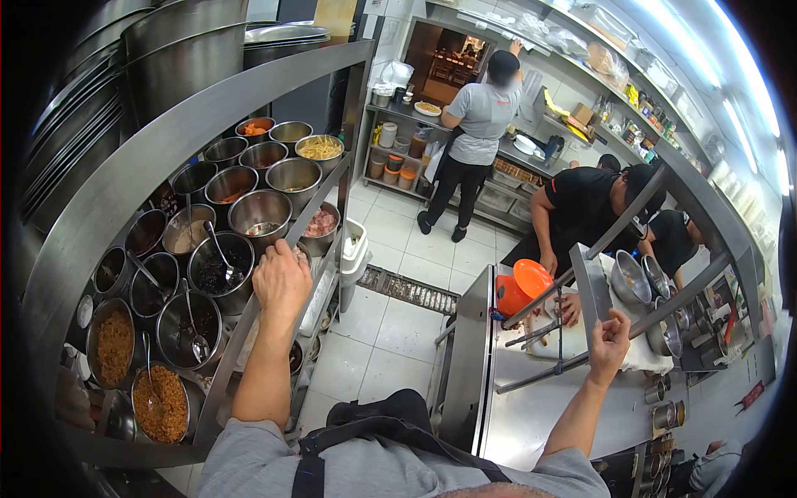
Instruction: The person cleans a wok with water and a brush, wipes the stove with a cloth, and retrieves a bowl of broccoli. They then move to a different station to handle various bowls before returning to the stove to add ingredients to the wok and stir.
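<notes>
My left hand [284, 280] is closed, its fingers curled over the steel rail [241, 353] that edges the rack of bowls. Just beyond its fingers stand a steel bowl [260, 214] with a little food in it and a bowl of raw meat pieces [320, 224]. Beside the hand, a pot of dark sauce [217, 270] has a spoon in it. My right hand [610, 342] is raised at the right, its fingers bent around the edge of a raised metal shelf [591, 286]. The undersides of both hands are partly hidden.
Pans of orange-brown crumbs [162, 407] stand at the lower left. A co-worker in black [581, 203] bends over a board [552, 336] near an orange bowl [531, 278]. Another person in grey [481, 124] stands at the back shelves. A floor drain [407, 290] crosses the tiles.
</notes>
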Available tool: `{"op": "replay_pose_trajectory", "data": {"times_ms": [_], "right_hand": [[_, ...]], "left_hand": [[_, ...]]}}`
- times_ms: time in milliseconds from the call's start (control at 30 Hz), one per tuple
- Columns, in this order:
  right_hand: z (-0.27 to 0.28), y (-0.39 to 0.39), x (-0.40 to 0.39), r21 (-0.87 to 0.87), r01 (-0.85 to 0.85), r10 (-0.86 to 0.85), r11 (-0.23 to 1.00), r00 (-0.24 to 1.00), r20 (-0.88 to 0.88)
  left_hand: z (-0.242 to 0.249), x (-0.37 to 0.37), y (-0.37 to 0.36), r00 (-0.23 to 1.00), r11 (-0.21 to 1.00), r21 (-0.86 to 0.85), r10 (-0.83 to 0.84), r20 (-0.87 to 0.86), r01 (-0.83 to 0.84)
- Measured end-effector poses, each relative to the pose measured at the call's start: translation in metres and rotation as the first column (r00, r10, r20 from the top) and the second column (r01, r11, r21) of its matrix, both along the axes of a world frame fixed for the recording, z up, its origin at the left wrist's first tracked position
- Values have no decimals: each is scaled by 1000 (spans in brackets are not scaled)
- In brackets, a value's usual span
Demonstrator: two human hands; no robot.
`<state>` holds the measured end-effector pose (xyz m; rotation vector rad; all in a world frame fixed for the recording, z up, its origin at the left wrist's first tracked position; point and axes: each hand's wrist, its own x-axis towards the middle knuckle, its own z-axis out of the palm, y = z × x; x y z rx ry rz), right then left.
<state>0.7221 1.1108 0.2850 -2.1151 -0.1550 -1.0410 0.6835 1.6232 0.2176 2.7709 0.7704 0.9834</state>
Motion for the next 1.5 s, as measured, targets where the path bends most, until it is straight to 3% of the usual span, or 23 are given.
{"op": "replay_pose_trajectory", "data": {"times_ms": [133,233,500,600,933,1000,1300,1500], "right_hand": [[-6,-9,4,34,-24,25,999,1000,-15],[-9,-14,6,-48,-29,28,998,999,-21],[-8,-7,6,-37,-71,74,997,994,78],[-9,-13,5,28,-69,69,997,997,-19],[-11,-14,8,22,-49,50,999,998,-27],[-14,-14,11,-12,-82,83,997,993,78],[-7,-10,3,29,-42,43,999,998,-38],[-12,-15,7,37,-63,63,997,998,-16]], "left_hand": [[1,-1,-1,1000,1000,-6,0,0,0],[2,-1,-1,1000,1000,0,1,-5,-1],[2,-1,-1,1000,1000,-16,4,-13,-5],[4,-1,-2,1000,1000,-11,9,-17,-9],[1,1,0,1000,1000,28,8,-19,-8],[1,1,0,1000,999,38,14,-17,-14],[1,-1,-1,1000,1000,30,0,-6,0],[4,-1,-1,999,1000,8,6,-37,-6]]}}
